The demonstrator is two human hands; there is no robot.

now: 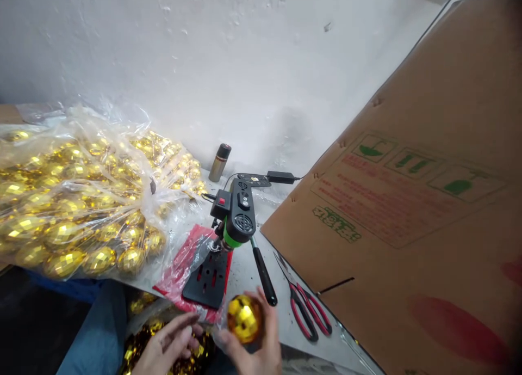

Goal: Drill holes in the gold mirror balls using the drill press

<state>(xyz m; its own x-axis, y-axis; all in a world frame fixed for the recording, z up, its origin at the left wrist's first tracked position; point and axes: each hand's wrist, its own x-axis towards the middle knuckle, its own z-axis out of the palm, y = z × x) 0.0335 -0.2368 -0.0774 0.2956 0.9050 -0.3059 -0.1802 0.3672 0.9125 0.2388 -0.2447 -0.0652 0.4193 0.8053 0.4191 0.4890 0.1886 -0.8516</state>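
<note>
In the head view my right hand [261, 345] grips a shiny gold mirrored ball [244, 319] between thumb and fingers, near the table's front edge. To its left, my left hand [171, 342] has its fingers apart and holds nothing, over several gold balls [153, 337] in a plastic bag below the table edge. Just beyond both hands stands a small black bench drill press [241, 214] with a green ring. Its black base plate [206, 282] rests on a red plastic sheet [179, 271]. The drill's black lever handle [265, 277] slants down close to my right fingers.
A large clear bag of gold balls [81, 201] fills the left side. Red-handled scissors [304, 304] lie right of the drill, beside a tall cardboard box [391, 201]. A spray can [219, 163] and a black power adapter [282, 177] sit toward the wall.
</note>
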